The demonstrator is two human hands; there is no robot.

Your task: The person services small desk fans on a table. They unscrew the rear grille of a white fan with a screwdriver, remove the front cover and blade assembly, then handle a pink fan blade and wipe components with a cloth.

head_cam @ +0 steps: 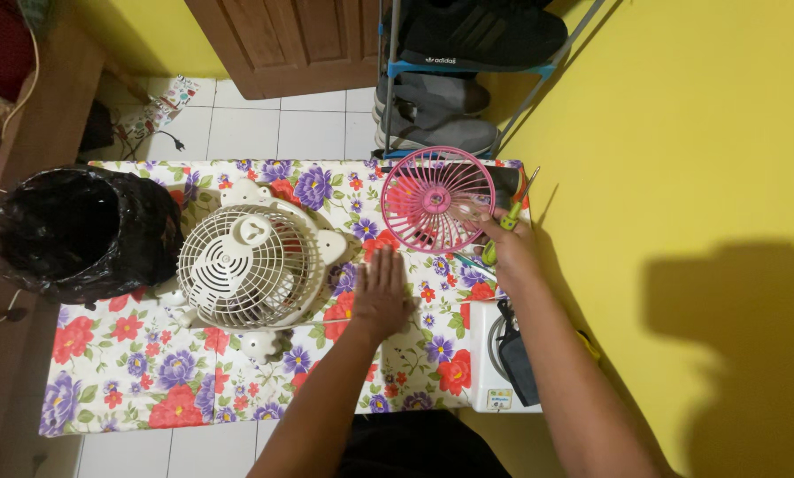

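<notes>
The yellow wall is running along the right of the worktop, which is wearing a floral cloth and standing on a white tiled floor. A brown door and a shoe rack are standing beyond the worktop's far edge. A black-lined bin is sitting at the worktop's left end. A cream fan is lying face up mid-worktop. A pink fan grille is resting at the far right corner. The left hand is lying flat, open, empty on the cloth. The right hand is gripping a green-handled screwdriver beside the grille, touching its rim.
</notes>
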